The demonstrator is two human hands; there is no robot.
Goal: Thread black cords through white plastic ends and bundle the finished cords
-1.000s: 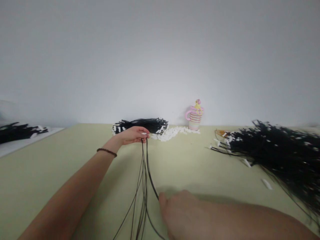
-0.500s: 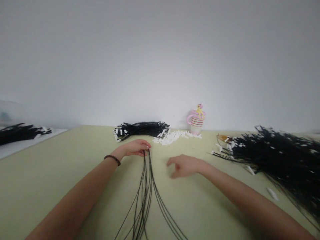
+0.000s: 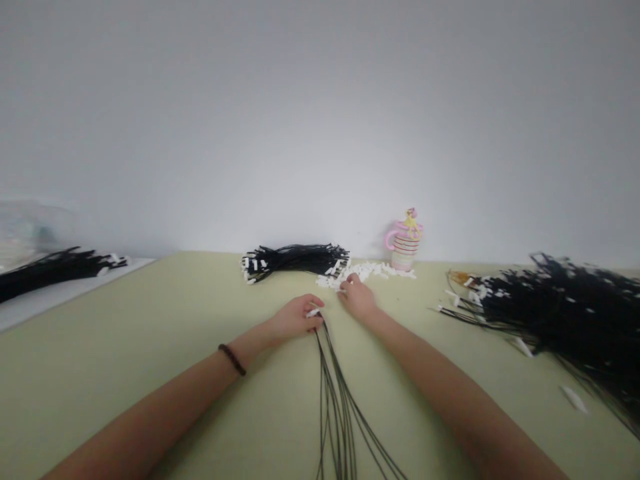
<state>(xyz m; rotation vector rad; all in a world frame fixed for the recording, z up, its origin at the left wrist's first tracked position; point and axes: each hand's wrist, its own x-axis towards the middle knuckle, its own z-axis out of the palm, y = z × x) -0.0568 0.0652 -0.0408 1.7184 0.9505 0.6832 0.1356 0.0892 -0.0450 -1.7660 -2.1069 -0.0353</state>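
My left hand [image 3: 295, 317] is closed around the far ends of several thin black wires [image 3: 340, 400], which run back toward me across the pale green table [image 3: 150, 333]. A white connector shows at its fingertips. My right hand [image 3: 357, 297] reaches forward to the near edge of a heap of small white connectors [image 3: 365, 270], its fingers pinched at the pieces. I cannot make out what the pinch holds.
A tied bundle of black wires [image 3: 295, 258] lies behind the hands. A pink striped cup [image 3: 405, 239] stands by the wall. A big loose pile of black wires [image 3: 565, 307] fills the right side. More black wires [image 3: 55, 267] rest on a white surface at far left.
My right hand has gone from near me forward to the white connector heap. My left hand, still gripping the wires, has shifted slightly right and nearer.
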